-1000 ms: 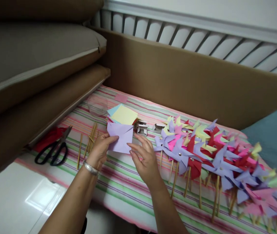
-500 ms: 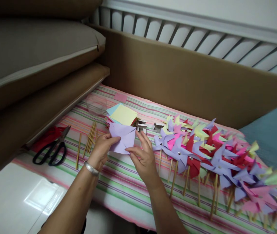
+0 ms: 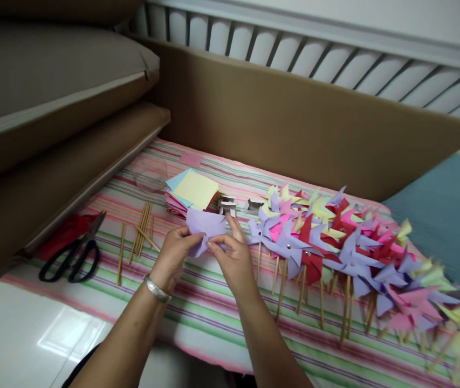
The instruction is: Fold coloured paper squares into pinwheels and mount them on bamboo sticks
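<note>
Spreading under everything is a striped cloth [image 3: 197, 307] with a brown board [image 3: 294, 118] behind it and white floor at your left. Pinwheels [image 3: 335, 248] line its right side, scissors [image 3: 71, 253] its left. Your left hand [image 3: 173, 250] and right hand [image 3: 232, 258] pinch a purple paper [image 3: 205, 226] above the cloth.

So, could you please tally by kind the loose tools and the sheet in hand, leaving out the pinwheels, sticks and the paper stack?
Lilac paper square, held by the left hand and the right hand: 1
Black-handled scissors: 1
Total: 2
</note>
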### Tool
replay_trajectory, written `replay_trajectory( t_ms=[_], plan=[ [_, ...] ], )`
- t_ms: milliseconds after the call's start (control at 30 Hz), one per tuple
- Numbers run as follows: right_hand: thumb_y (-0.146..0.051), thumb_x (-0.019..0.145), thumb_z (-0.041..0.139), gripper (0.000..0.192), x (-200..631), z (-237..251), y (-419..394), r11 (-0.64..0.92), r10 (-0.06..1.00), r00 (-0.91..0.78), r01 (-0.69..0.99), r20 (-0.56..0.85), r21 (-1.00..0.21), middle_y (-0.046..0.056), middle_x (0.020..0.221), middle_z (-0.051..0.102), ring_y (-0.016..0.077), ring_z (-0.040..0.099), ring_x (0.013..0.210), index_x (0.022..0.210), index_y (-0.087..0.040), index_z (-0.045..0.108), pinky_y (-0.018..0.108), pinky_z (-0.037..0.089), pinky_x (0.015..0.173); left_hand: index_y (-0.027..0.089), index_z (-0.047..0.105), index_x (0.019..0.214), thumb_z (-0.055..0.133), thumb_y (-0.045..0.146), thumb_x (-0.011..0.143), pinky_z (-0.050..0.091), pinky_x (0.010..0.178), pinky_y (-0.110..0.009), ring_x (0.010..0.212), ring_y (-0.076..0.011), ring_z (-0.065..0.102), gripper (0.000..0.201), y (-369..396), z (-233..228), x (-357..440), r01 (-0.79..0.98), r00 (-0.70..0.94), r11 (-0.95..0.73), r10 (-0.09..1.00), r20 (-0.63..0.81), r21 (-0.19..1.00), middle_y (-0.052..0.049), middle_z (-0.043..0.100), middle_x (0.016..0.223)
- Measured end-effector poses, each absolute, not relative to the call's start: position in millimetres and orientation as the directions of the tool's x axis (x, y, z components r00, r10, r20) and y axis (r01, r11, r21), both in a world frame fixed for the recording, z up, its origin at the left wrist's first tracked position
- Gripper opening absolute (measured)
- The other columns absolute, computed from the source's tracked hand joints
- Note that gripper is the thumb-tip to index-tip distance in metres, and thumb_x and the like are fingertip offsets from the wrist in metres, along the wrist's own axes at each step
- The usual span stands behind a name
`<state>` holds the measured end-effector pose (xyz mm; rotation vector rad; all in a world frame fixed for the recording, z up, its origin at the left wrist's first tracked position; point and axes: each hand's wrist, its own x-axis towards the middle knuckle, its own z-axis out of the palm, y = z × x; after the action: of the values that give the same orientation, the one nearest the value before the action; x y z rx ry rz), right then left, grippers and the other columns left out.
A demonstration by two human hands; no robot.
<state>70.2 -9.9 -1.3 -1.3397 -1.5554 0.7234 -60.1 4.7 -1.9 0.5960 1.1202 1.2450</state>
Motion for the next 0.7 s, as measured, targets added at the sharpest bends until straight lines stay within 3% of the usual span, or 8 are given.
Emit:
replay_trajectory(
  t_ms=[267,500,700],
  plan=[
    [-0.023,0.071,0.065,0.005,71.6,-4.3,-6.5,0.213,0.957,0.081,0.457,0.278,-0.863,0.004,0.132,0.05,0.0256,0.028,0.133,0.068,-0.024,0.068,0.045,0.02,0.108,0.012,0.07,0.063,0.078,0.024,0.05,0.038,0.05,-0.021,0.049,-0.0104,0.054,0.019,3.7,-3.1,-56.8,-0.441,0.002,0.301,0.942,-0.335,0.846,-0.002,0.065,0.055],
    [-0.024,0.07,0.065,0.004,72.0,-5.9,-5.2,0.158,0.966,0.111,0.46,0.233,-0.874,0.006,0.127,0.053,0.0268,0.03,0.132,0.067,-0.024,0.067,0.047,0.021,0.107,0.013,0.07,0.062,0.077,0.022,0.053,0.037,0.048,-0.019,0.047,-0.0089,0.054,0.016,1.9,-3.4,-56.5,-0.462,0.049,0.327,0.938,-0.344,0.824,-0.001,0.066,0.055],
    [-0.022,0.07,0.063,0.006,73.0,-8.3,-4.1,0.188,0.951,0.117,0.515,0.285,-0.836,0.007,0.127,0.053,0.0273,0.034,0.129,0.065,-0.023,0.065,0.048,0.025,0.105,0.011,0.07,0.066,0.078,0.024,0.052,0.039,0.048,-0.02,0.05,-0.0113,0.057,0.021,1.6,-1.4,-56.6,-0.455,0.092,0.351,0.933,-0.349,0.818,-0.004,0.069,0.06]
  ],
)
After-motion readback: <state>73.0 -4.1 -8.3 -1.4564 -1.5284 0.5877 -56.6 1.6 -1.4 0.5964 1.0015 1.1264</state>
